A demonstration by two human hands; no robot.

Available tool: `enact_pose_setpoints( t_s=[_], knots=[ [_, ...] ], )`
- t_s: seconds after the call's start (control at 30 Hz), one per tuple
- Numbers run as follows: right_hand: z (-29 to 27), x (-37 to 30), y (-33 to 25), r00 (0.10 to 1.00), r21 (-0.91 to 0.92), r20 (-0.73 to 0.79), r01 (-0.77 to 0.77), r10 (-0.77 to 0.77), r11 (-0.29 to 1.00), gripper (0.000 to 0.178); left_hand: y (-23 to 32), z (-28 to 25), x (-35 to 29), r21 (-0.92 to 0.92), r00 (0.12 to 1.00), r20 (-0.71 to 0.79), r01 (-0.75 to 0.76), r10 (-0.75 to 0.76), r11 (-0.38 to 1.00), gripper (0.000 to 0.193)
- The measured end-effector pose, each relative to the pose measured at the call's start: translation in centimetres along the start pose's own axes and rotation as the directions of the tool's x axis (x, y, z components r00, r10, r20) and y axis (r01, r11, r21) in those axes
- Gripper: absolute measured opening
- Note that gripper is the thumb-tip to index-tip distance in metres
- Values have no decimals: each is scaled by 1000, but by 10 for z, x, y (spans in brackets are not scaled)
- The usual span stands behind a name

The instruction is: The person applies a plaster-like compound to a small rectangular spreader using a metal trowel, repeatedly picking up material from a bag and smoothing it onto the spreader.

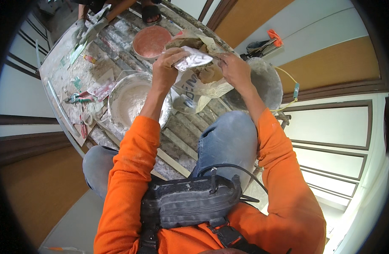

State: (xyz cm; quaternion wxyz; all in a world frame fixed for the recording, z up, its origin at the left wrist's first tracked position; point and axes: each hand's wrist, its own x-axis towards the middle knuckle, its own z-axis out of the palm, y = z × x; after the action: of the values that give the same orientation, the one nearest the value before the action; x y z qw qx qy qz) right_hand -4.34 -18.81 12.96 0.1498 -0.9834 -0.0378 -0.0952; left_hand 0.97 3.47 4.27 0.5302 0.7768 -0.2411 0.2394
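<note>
My left hand (166, 65) is closed on a crumpled silvery-white packet (193, 59), gripping its left end. At the packet's other end, my right hand (234, 70) is raised with its fingers pinched together. What lies between those fingers is too small to make out. Just below and beyond both hands stands an opened white sack (189, 86) with dark lettering and a rolled-down, yellowish edge. A round tub (111, 106) holding pale powder or paste sits by my left forearm. Next to my right wrist is a grey bucket (268, 82), dusty inside.
A reddish basin (151, 42) stands past the sack. Pliers (79, 98), scraps and a perforated metal strip (61, 106) lie on the dusty board at left. Another person's gloved hands (88, 33) and sandalled foot (151, 13) are at the far edge. The slatted platform (177, 139) has gaps.
</note>
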Motion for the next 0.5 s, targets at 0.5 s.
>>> enact_pose_setpoints(
  t_s=[0.5],
  knots=[
    [7,-31,-1,989,-16,132,-63,65,998,35,-59,-287,99,150,938,204,254,-281,956,27]
  ],
)
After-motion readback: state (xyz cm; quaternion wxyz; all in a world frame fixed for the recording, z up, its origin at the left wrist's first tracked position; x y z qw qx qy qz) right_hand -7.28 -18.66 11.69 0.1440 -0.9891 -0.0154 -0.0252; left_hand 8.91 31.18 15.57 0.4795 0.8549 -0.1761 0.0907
